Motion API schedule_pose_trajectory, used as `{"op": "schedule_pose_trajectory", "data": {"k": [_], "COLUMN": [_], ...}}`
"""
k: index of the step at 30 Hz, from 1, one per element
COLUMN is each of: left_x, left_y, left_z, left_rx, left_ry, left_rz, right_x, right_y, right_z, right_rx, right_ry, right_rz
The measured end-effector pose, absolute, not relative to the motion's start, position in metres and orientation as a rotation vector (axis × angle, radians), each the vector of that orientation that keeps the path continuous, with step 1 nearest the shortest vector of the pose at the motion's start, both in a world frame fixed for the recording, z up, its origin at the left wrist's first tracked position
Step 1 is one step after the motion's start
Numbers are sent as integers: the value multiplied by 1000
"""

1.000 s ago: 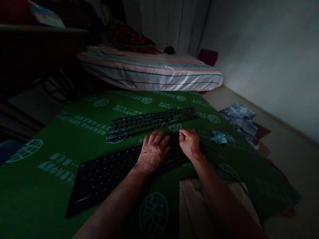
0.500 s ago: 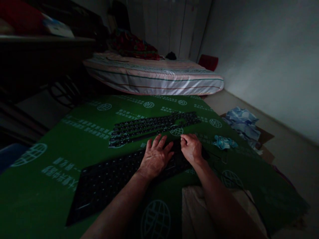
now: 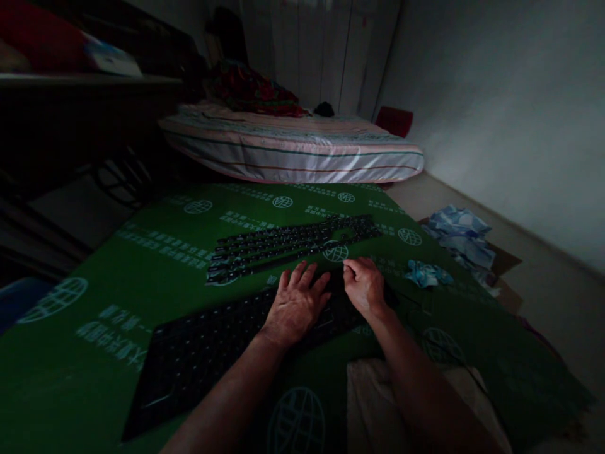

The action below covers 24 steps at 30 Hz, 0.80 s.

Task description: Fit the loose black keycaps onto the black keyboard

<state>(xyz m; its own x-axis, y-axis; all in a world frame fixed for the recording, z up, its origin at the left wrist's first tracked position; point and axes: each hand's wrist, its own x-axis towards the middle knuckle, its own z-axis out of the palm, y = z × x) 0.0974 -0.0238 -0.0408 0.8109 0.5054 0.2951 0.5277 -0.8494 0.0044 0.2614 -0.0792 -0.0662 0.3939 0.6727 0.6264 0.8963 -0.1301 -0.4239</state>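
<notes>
A black keyboard [image 3: 198,353] with its keycaps off lies slantwise on the green printed tabletop [image 3: 94,378]. My left hand [image 3: 295,306] rests palm down across its middle, fingers spread. Over the keyboard's right end, my right hand [image 3: 363,287] is closed, thumb against curled fingers; whatever it may hold is hidden. Beyond both hands, loose black keycaps [image 3: 278,243] lie in several rows with gaps at the right. A thin dark cable [image 3: 444,347] trails off to the right of the keyboard.
A tan cloth [image 3: 368,397] lies under my right forearm, and a crumpled blue wrapper [image 3: 428,273] is to the right. Past the table's far edge stands a bed with a striped sheet [image 3: 293,148]. Crumpled bluish material [image 3: 458,230] lies on the floor at right.
The whole view has shifted slightly, so things sit a little lower. Both hands keep almost the same pose and place on the keyboard.
</notes>
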Motion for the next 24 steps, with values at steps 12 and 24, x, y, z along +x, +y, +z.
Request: {"op": "schedule_pose_trajectory", "data": {"k": [12, 24], "left_x": [97, 95], "left_y": [-25, -24], "left_z": [-39, -39], "left_rx": [-2916, -2933], "left_ry": [-934, -937], "left_rz": [-480, -493], "right_x": [264, 265], "right_y": [-79, -80], "right_z": [-66, -66], "right_rx": [-1843, -1819], "right_ry": [-1265, -1303], "right_rz": [-274, -299]}}
